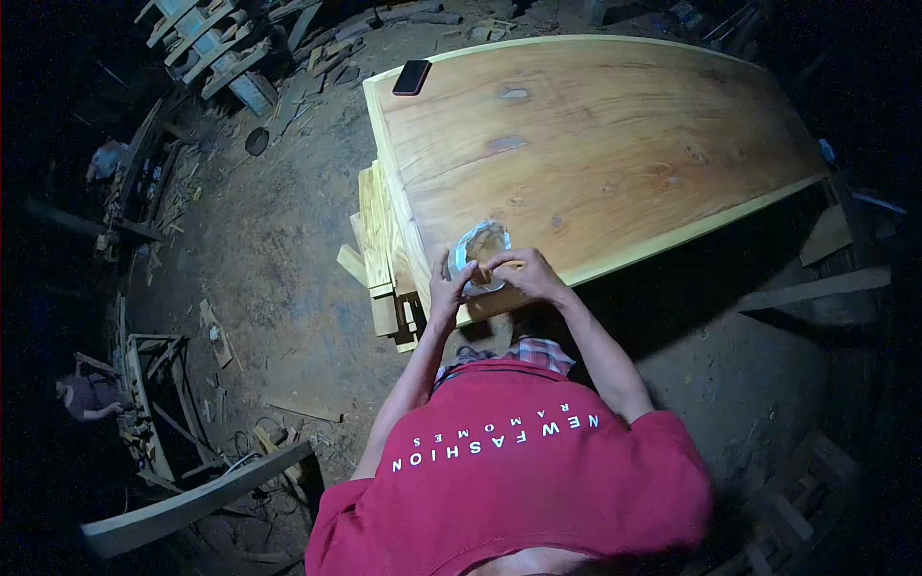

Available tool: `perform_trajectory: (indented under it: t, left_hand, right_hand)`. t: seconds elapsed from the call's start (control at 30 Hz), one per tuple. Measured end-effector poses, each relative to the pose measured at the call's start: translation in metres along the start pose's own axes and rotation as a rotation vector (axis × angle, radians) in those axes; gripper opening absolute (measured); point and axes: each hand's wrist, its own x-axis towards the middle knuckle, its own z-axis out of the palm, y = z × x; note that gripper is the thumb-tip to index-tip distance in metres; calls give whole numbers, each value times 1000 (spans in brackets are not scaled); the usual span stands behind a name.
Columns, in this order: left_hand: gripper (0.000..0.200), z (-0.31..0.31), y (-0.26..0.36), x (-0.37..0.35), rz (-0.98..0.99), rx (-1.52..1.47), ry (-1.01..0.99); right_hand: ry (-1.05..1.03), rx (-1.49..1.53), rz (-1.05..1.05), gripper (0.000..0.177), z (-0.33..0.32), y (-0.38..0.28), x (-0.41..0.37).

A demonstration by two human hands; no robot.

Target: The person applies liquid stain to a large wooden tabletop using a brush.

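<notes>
A small open plastic bag (464, 252), whitish at its rim with brown material (488, 242) inside, is at the near left corner of a large wooden panel (615, 144). My left hand (448, 290) is closed around the bag's left side, thumb toward the opening. At the right side of the opening, my right hand (528, 275) has its fingers curled together over the brown material. Whatever is between those fingertips is too small to make out. The panel has a pale edge frame and a few dark knots.
A phone (412, 78) lies on the panel's far left corner. Stacked boards (376, 226) stick out along its left side. Wood scraps (219, 331) litter the dirt floor, and a curved plank (197, 504) stands at lower left. Another person (88, 396) is at the far left.
</notes>
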Motion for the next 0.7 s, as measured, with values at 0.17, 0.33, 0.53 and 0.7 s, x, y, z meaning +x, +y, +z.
perform_trajectory:
  t: [0.17,0.33,0.53,0.7]
  left_hand:
    - [85,-2,4,-8,-119,63,77]
    - [81,1,17,-12,-239,49,40]
    - [82,12,18,-12,-194,22,160]
    - [83,28,20,-10,-282,-35,160]
  right_hand:
    - [221,214,232,18,-68,-5,-13]
    - [590,-487,229,19,-124,51,4]
    - [568,-696,142,16,-124,123,25]
    - [369,-600,189,18,-98,130,35]
